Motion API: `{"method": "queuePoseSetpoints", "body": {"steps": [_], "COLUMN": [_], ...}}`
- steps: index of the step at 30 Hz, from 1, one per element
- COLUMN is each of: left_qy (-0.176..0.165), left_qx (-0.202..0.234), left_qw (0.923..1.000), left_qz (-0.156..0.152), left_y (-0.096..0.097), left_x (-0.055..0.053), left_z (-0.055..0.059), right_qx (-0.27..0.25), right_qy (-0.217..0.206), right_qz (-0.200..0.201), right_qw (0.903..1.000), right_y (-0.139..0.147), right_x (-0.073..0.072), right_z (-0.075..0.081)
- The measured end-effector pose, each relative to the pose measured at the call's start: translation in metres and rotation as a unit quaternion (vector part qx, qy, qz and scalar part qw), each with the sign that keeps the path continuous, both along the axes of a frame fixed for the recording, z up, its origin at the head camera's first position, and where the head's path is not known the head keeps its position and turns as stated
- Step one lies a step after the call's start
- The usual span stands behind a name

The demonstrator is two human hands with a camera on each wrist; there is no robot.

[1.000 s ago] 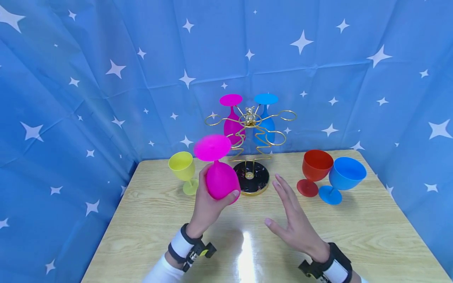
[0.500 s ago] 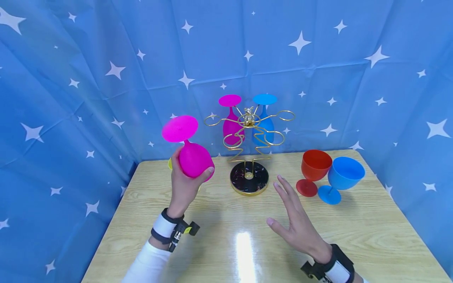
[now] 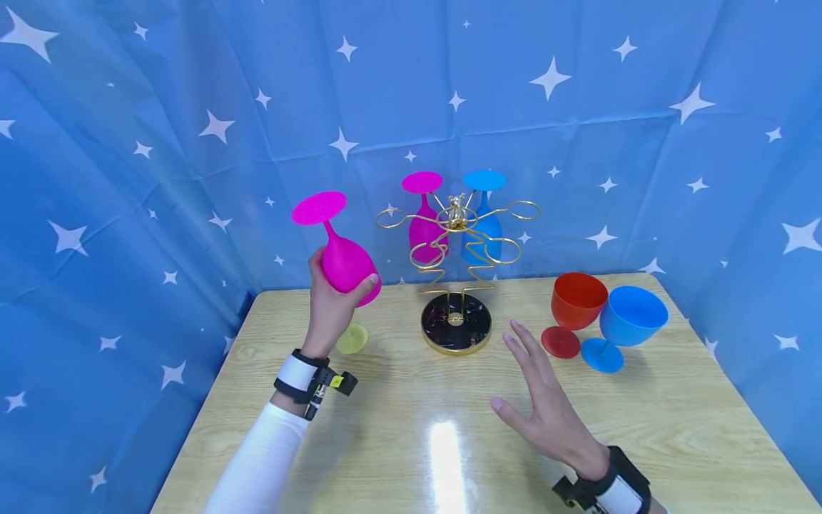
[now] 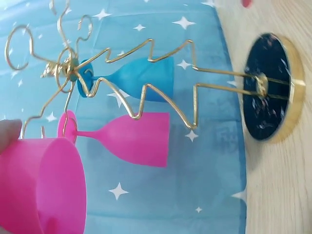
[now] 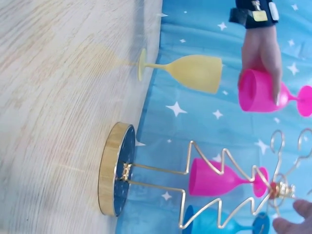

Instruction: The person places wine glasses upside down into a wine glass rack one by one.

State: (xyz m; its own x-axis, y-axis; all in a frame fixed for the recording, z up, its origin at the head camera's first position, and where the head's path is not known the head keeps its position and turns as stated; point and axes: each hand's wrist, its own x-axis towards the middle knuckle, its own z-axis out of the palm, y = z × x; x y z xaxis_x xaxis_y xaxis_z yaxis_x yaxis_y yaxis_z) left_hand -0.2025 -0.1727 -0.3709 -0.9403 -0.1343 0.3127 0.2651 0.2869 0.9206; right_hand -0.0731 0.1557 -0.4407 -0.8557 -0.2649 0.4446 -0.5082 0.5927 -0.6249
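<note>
My left hand (image 3: 330,307) grips the bowl of a magenta goblet (image 3: 347,264), held upside down with its foot upward and tilted left. It is left of a gold wire goblet rack (image 3: 456,221) with a round black base (image 3: 456,323). Hanging foot-up at the back of the rack are a second magenta goblet (image 3: 424,228) and a blue goblet (image 3: 484,225). My right hand (image 3: 546,407) hovers in front of the rack's right side, fingers spread and holding nothing. Behind the left hand stands a yellow goblet (image 5: 195,73), mostly hidden in the head view.
On the right of the wooden table (image 3: 411,428) stand a red goblet (image 3: 578,303) and another blue goblet (image 3: 632,318), close together. Several wire loops stick out around the rack's top, near a small gold bear (image 3: 457,210). A blue star-patterned curtain (image 3: 193,178) hangs behind.
The left hand has carried the magenta goblet left and upward, away from the rack, so it now covers most of the yellow goblet. The right hand has hardly moved.
</note>
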Motion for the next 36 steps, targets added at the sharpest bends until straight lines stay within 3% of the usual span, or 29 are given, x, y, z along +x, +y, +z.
{"method": "queuePoseSetpoints", "body": {"steps": [6, 11, 36], "left_qy": [-0.002, -0.005, -0.043], "left_qx": [0.01, -0.001, -0.074], "left_qw": [0.9999, 0.9998, 0.9958], "left_qz": [0.006, 0.021, 0.033], "left_y": [0.0, -0.001, -0.001], "left_x": [-0.022, -0.034, -0.067], "left_z": [0.001, 0.0, -0.011], "right_qx": [0.001, 0.006, 0.005], "right_qy": [-0.014, -0.018, -0.037], "right_qz": [-0.004, -0.013, -0.031], "right_qw": [0.9999, 0.9997, 0.9988], "right_y": [0.004, 0.008, 0.014], "right_x": [0.0, 0.0, 0.0], "right_z": [-0.004, -0.005, -0.012]}}
